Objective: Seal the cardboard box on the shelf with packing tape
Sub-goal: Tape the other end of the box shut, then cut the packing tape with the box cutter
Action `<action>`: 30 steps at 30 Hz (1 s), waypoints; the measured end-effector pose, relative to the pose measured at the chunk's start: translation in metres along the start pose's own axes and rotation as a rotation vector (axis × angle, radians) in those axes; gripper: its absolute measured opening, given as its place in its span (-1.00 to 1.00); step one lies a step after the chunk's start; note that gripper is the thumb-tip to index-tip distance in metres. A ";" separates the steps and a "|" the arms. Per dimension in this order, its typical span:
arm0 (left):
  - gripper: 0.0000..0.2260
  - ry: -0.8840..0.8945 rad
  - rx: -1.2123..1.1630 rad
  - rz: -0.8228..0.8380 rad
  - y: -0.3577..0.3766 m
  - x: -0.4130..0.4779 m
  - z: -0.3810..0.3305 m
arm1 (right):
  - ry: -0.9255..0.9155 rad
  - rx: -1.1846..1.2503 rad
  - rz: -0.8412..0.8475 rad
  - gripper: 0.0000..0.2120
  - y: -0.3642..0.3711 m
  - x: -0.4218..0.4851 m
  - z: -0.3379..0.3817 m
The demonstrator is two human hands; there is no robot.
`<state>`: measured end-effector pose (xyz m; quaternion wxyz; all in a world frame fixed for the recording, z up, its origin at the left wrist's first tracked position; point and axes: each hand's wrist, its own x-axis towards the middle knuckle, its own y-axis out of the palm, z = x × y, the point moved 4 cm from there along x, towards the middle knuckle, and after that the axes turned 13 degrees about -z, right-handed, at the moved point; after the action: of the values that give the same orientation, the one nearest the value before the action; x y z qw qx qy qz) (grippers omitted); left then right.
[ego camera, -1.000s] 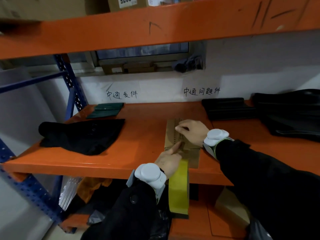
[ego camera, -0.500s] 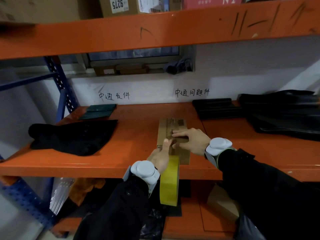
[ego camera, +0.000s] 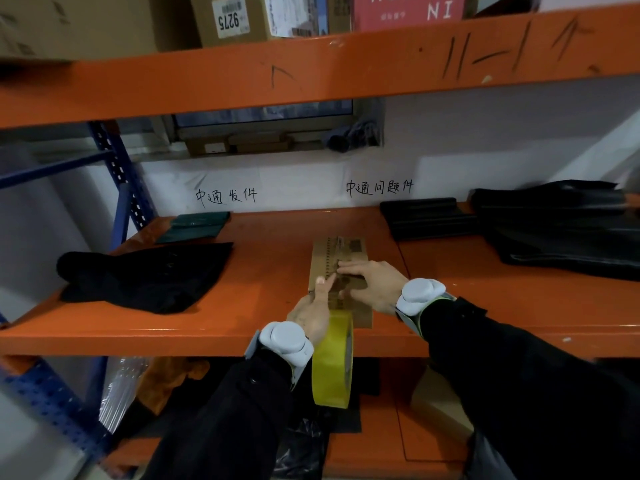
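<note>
Centre frame: right hand [ego camera: 372, 285], fingers flat, has slid back along the cardboard box [ego camera: 346, 247] (strip seemingly almost laid); left hand [ego camera: 313, 315] grips the yellow tape roll [ego camera: 332, 362].

Dim, soft focus; wide-angle bending at edges; lower corners blurred.

1. Looks like a parcel storeroom or small shipping warehouse.
2. Shows heavy orange steel shelf beams [ego camera: 311, 81] on blue perforated metal uprights [ego camera: 121, 174].
3. Holds brown cardboard cartons with a printed "9275" label [ego camera: 228, 19] on the top level.
4. Bears handwritten black Chinese characters [ego camera: 225, 197] on the white wall, above folded black plastic bags [ego camera: 426, 216].
</note>
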<state>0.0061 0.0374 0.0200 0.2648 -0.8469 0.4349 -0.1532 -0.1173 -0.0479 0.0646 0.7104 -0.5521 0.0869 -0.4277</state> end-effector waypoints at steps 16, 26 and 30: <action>-0.47 -0.018 0.021 0.030 -0.008 -0.005 -0.011 | 0.432 -0.079 -0.086 -0.51 -0.019 -0.022 -0.088; -0.46 -0.010 0.064 0.060 -0.011 -0.009 -0.017 | 0.585 -0.352 0.159 -0.67 0.008 -0.051 -0.120; -0.45 0.008 0.063 0.071 -0.014 -0.011 -0.017 | 0.535 -0.143 0.040 -0.78 0.001 -0.048 -0.110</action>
<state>0.0006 0.0473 0.0414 0.2950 -0.8216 0.4606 -0.1605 -0.2114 -0.0923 0.0056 0.6298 -0.4663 0.3123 -0.5370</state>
